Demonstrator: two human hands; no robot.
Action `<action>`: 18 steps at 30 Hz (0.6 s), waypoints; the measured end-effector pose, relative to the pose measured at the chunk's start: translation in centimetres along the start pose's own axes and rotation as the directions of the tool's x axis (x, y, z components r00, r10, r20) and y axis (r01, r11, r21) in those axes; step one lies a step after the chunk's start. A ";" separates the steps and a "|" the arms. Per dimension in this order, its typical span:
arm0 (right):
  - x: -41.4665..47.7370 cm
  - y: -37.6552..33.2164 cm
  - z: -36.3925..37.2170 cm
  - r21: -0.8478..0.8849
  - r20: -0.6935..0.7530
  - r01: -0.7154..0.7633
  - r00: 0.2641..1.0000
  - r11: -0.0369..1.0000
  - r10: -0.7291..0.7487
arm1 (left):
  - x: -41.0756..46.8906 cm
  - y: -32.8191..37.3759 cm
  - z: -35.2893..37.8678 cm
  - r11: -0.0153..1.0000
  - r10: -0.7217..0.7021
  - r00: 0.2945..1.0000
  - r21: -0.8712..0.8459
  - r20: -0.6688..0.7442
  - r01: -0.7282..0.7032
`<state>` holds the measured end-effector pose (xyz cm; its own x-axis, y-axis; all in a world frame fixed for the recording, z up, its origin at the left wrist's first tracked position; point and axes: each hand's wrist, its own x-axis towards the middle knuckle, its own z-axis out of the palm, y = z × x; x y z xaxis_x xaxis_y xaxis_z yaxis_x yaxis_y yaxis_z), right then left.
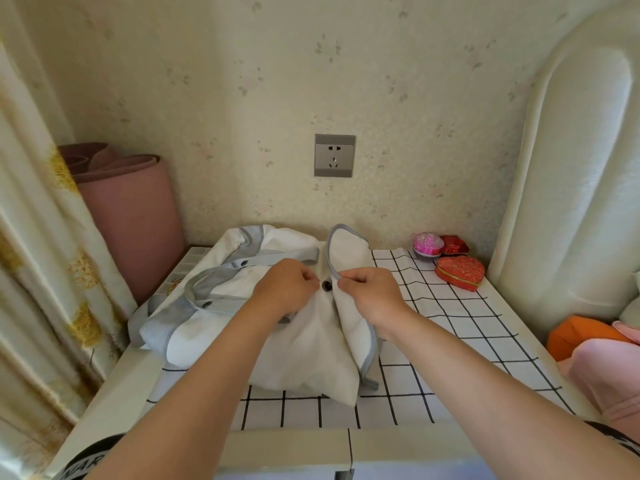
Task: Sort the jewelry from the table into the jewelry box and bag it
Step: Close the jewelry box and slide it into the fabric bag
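Observation:
A white cloth bag (304,355) with grey trim and grey straps lies on the table (450,341). My left hand (284,289) grips the bag's fabric just left of a dark button (326,285). My right hand (372,292) pinches the grey-edged flap (346,251) right of that button. A clear compartment jewelry box (188,265) pokes out from under the bag at the back left, with a gold ring-like piece (175,285) at its edge. The box's other contents are hidden.
A checked cloth covers the table. At the back right stand a red heart-shaped box (460,271), a small red box (454,244) and a pink round box (428,245). A rolled pink mat (131,216) leans left; a padded headboard (571,188) rises right.

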<state>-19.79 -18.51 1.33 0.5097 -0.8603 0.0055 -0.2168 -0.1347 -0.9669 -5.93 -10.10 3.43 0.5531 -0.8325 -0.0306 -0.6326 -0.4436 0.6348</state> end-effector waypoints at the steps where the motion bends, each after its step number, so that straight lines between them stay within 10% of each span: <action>1: 0.2 -0.3 0.0 -0.025 0.000 0.022 1.000 0.999 -0.022 | 0.0 -0.1 -0.2 0.997 -0.003 1.000 -0.072 -0.007 0.002; 18: 0.6 -0.4 0.8 -0.136 -0.033 0.109 0.993 0.985 -0.114 | 0.0 -0.6 0.6 0.967 0.021 0.997 -0.252 -0.078 -0.040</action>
<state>-18.66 -18.59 1.54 0.5038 -0.8549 0.1242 -0.2710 -0.2929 -0.9169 -5.88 -10.09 2.58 0.5805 -0.8131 0.0429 -0.4972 -0.3123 0.8094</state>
